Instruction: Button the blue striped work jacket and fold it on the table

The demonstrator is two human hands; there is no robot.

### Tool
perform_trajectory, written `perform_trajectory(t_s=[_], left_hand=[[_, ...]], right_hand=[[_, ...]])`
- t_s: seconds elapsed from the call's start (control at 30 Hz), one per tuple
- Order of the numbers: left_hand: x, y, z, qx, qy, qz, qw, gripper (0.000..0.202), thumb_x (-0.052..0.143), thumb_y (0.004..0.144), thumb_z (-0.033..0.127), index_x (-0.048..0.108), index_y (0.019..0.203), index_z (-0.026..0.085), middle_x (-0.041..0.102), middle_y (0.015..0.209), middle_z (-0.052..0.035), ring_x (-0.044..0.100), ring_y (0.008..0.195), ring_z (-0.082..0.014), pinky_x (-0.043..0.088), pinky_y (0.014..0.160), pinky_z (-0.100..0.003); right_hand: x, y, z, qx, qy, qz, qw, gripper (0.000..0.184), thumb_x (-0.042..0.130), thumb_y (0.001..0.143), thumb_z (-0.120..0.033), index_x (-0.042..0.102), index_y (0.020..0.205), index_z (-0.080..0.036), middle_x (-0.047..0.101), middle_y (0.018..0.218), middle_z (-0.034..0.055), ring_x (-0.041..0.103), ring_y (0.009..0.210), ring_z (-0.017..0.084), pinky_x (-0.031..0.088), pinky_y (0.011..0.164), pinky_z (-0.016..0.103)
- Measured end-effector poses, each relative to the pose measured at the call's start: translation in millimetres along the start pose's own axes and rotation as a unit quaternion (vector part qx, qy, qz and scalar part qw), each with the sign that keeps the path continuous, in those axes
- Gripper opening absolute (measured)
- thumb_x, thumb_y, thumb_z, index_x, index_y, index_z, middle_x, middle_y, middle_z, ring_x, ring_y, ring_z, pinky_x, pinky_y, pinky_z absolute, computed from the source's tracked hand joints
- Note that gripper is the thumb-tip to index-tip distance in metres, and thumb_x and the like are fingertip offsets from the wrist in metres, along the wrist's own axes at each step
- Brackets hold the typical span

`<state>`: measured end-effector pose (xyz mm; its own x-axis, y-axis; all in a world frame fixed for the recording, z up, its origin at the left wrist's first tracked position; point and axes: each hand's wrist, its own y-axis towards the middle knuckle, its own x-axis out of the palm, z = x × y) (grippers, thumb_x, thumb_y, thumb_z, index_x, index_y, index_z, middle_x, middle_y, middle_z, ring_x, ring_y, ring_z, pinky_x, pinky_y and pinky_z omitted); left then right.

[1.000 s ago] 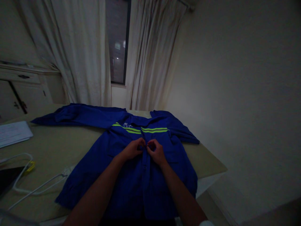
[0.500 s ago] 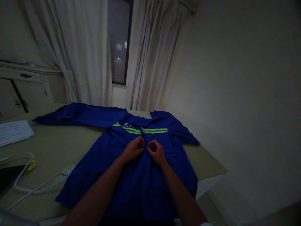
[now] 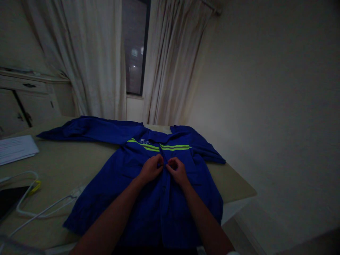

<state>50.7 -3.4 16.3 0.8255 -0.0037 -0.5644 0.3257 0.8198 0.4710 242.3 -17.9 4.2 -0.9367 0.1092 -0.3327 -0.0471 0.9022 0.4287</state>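
Note:
A blue work jacket [image 3: 106,187] with yellow-green stripes across the chest lies spread out on the table, front side up. Its sleeves reach out to the left and right. My left hand [image 3: 152,168] pinches the front edge at mid-chest, just below the stripes. Close beside it, my right hand [image 3: 177,170] pinches the same front strip from the other side. The fingertips of both hands almost meet over the centre line. Whether a button sits between them is too dark and small to tell.
The table [image 3: 63,166] also bears a stack of papers [image 3: 17,148], a dark flat device [image 3: 12,200] and white cables [image 3: 32,214] on the left. Curtains [image 3: 98,63] hang by a window behind. A wall [image 3: 278,106] stands on the right, past the table's corner.
Both hands stay at the same spot on the jacket front, with only a very slight shift of the fingers. The jacket lies as before.

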Motion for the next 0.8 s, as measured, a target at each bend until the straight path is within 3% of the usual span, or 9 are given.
perform_trajectory(t_s=[0.17, 0.33, 0.53, 0.67, 0.8], left_hand=[[1.5, 0.6, -3.0, -0.006, -0.010, 0.003, 1.000, 0.017, 0.061, 0.077, 0.010, 0.056, 0.087, 0.023, 0.067, 0.086, 0.0000, 0.062, 0.081, -0.0183, 0.044, 0.073, -0.028], [0.5, 1.5, -5.8, -0.004, -0.081, -0.026, 0.996, 0.018, 0.059, 0.076, 0.009, 0.057, 0.087, 0.022, 0.067, 0.085, 0.0006, 0.063, 0.083, -0.0171, 0.046, 0.075, -0.028], [4.2, 1.2, -9.8, -0.022, -0.158, -0.017, 0.987, 0.017, 0.061, 0.074, 0.011, 0.059, 0.088, 0.021, 0.065, 0.082, 0.0011, 0.062, 0.078, -0.0158, 0.045, 0.073, -0.027], [7.7, 3.6, -13.8, -0.071, -0.236, -0.035, 0.969, 0.021, 0.064, 0.069, 0.013, 0.057, 0.087, 0.020, 0.066, 0.081, 0.0010, 0.063, 0.076, -0.0154, 0.047, 0.071, -0.026], [10.2, 6.2, -16.1, -0.138, -0.295, -0.018, 0.945, 0.028, 0.071, 0.064, 0.019, 0.053, 0.085, 0.021, 0.066, 0.076, 0.0030, 0.062, 0.069, -0.0143, 0.044, 0.064, -0.024]], right_hand=[[-0.7, 2.4, 4.4, 0.024, 0.035, -0.011, 0.999, 0.028, 0.078, 0.076, -0.037, 0.065, 0.096, -0.021, 0.070, 0.082, 0.0007, 0.061, 0.069, 0.017, 0.045, 0.063, 0.028], [-0.6, 1.6, 4.5, 0.025, 0.042, -0.034, 0.998, 0.028, 0.079, 0.076, -0.035, 0.067, 0.097, -0.021, 0.073, 0.088, 0.0024, 0.067, 0.079, 0.019, 0.051, 0.073, 0.030], [-0.6, -0.8, -0.5, 0.017, 0.043, -0.057, 0.997, 0.028, 0.077, 0.077, -0.034, 0.067, 0.100, -0.020, 0.074, 0.091, 0.0036, 0.068, 0.079, 0.019, 0.052, 0.072, 0.030], [0.2, -3.0, -3.6, -0.007, 0.009, -0.058, 0.998, 0.025, 0.073, 0.078, -0.029, 0.066, 0.101, -0.021, 0.073, 0.091, 0.0023, 0.065, 0.075, 0.017, 0.051, 0.069, 0.028], [1.3, -4.9, -6.1, -0.031, -0.021, -0.056, 0.998, 0.028, 0.070, 0.078, -0.025, 0.067, 0.106, -0.021, 0.071, 0.092, 0.0015, 0.063, 0.077, 0.016, 0.050, 0.071, 0.027]])
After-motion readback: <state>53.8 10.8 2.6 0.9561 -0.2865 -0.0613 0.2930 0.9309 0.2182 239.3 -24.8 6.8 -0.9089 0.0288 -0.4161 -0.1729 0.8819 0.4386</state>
